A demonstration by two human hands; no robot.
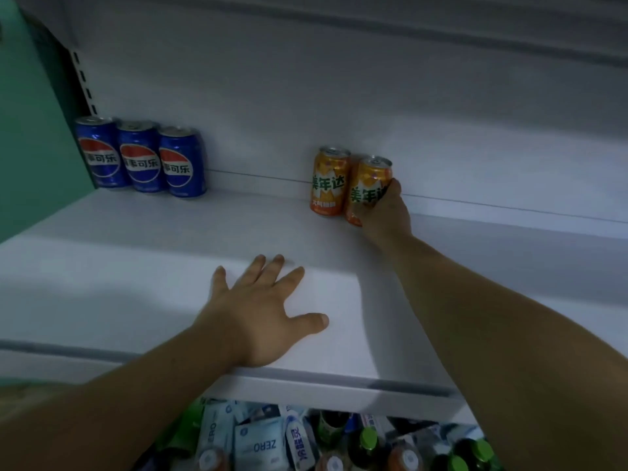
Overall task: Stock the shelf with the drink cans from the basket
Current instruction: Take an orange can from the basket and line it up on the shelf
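On the white shelf (136, 266), five cans total. Three blue cans (139, 158) stand upright in a row at the back left corner, touching side by side with labels facing out, just beside the green side panel (30, 130). Two orange cans sit further right, also at the back, well apart from the blue row. Left orange can (329, 183) is upright and free, close to the back wall (339, 96). Right orange can (368, 185) touches it, slightly nearer the camera, gripped by the right hand (384, 215), fingers curled round its right side and lower body. The hand covers part of its base; it looks set down on the shelf, but full contact cannot be confirmed. Left hand (261, 314) holds nothing: palm down flat on the front part of the shelf, four fingers and thumb straight and spread. Below the shelf's front lip is a jumble of bottles and packs (258, 440), with several green caps and pale blue packs marked ZERO. It is too crowded and blurred to count. Whether these sit in a basket or on a lower level, cannot tell.
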